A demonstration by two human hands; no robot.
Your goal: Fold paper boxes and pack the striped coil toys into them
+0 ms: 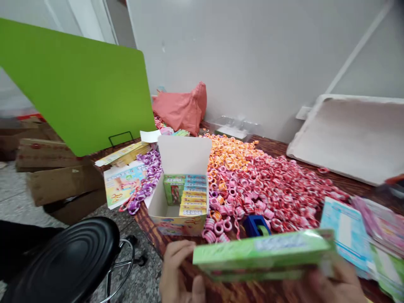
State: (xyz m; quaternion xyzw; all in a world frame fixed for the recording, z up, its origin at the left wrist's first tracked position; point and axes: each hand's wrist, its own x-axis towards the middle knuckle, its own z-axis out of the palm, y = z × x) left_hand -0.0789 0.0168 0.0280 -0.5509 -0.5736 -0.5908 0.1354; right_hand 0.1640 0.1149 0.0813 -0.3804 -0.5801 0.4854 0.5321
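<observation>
A long green printed box, blurred by motion, is tilted in front of me at the table's near edge. My right hand grips its right end, partly hidden behind it. At the left end is my left hand, with thumb and fingers apart; the fingertips are at the box's corner. Beyond stands an open display carton with its white lid raised. Inside it are a green small box and rows of yellow small boxes and blue small boxes.
Red, pink and orange striped rings cover the table, with purple rings left of the carton. A blue tape dispenser sits among them. Printed packs lie right. A black stool and cardboard boxes stand left.
</observation>
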